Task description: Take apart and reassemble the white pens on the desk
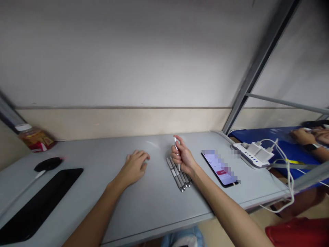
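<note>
In the head view, my right hand (183, 156) is closed round a pen (175, 143), its thumb near the pen's upper end. The pen stands roughly upright in the fist, above a row of several grey and white pens (177, 176) lying side by side on the grey table. My right hand and wrist hide part of that row. To the left, my left hand (135, 166) rests on the tabletop with its fingers loosely spread and nothing in them.
A phone (218, 168) with a lit screen lies right of the pens. Beyond it sits a white power strip (253, 155) with plugs and cables. A black mouse (48, 164), a dark flat pad (43, 202) and a bottle (36, 138) are at left. Another person's hand (303, 136) is far right.
</note>
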Tool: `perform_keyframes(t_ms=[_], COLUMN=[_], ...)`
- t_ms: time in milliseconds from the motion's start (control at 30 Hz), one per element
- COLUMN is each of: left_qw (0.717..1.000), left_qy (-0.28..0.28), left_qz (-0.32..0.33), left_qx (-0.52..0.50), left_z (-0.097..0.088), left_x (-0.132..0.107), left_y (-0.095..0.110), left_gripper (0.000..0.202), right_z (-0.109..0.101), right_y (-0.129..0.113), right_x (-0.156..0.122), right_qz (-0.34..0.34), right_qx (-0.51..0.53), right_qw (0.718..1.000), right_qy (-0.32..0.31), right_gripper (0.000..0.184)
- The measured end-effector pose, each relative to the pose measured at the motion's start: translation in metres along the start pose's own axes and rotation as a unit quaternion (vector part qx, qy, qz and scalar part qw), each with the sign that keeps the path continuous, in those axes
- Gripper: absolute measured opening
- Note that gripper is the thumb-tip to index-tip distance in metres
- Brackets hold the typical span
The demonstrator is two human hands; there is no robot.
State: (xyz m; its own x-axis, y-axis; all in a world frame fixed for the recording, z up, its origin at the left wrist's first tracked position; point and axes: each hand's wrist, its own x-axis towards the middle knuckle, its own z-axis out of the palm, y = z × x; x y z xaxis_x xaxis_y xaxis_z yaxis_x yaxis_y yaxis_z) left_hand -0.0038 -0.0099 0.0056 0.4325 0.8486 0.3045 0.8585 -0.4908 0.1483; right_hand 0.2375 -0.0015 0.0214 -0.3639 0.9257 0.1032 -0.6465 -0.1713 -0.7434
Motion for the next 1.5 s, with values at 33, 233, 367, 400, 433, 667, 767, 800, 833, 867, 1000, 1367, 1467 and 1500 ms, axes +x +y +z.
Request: perform_keyframes(t_ms=[33,233,367,400,433,667,767,800,833,867,1000,1367,1467,1500], left_qw=[0.999,0.989,0.982,0.981,0.983,0.994,0.994,0.995,0.995,0.995,0.994,0.995,0.995,0.995], left_qy=[0.029,0.058,0.009,0.007,0.012,0.092,0.074,0.066,0.062,0.062,0.070,0.037,0.037,0.038], left_qz=[-0.027,-0.115,-0.165,-0.168,-0.161,-0.066,-0.078,-0.081,-0.082,-0.082,-0.083,-0.090,-0.091,-0.090], left_qx=[0.031,0.070,0.090,0.093,0.087,0.009,-0.001,-0.003,-0.003,-0.002,-0.002,0.009,0.009,0.009], left_z=[-0.001,-0.009,-0.007,-0.007,-0.006,0.000,0.001,0.002,0.003,0.003,0.004,-0.001,0.000,0.000], left_x=[0.001,0.005,0.006,0.007,0.007,0.005,0.006,0.006,0.006,0.007,0.006,0.006,0.006,0.006], left_y=[-0.003,-0.010,-0.007,-0.007,-0.007,-0.010,-0.011,-0.012,-0.012,-0.013,-0.014,-0.008,-0.008,-0.008], left_gripper=[0.024,0.017,0.032,0.032,0.029,0.021,0.016,0.016,0.016,0.017,0.020,0.017,0.016,0.016], right_z=[0.000,0.004,0.006,0.006,0.007,0.009,0.009,0.009,0.009,0.009,0.010,0.013,0.013,0.013], right_y=[0.000,0.000,0.002,0.002,0.002,0.002,0.003,0.003,0.004,0.004,0.004,0.015,0.018,0.019], right_x=[0.000,-0.003,-0.004,-0.004,-0.004,-0.005,-0.004,-0.004,-0.004,-0.003,-0.003,-0.004,-0.003,-0.003], right_qz=[0.000,0.019,0.028,0.024,0.017,0.006,0.007,0.007,0.007,0.009,0.011,0.058,0.060,0.057], right_qx=[-0.002,-0.033,-0.042,-0.042,-0.042,-0.061,-0.062,-0.062,-0.062,-0.062,-0.065,-0.169,-0.204,-0.212], right_qw=[1.000,0.999,0.999,0.999,0.999,0.998,0.998,0.998,0.998,0.998,0.997,0.984,0.976,0.974], right_qy=[0.002,-0.002,0.006,0.008,0.010,0.019,0.022,0.023,0.024,0.027,0.036,0.016,0.038,0.048], right_gripper=[0.033,0.043,0.032,0.031,0.031,0.031,0.033,0.034,0.033,0.032,0.036,0.030,0.026,0.025])
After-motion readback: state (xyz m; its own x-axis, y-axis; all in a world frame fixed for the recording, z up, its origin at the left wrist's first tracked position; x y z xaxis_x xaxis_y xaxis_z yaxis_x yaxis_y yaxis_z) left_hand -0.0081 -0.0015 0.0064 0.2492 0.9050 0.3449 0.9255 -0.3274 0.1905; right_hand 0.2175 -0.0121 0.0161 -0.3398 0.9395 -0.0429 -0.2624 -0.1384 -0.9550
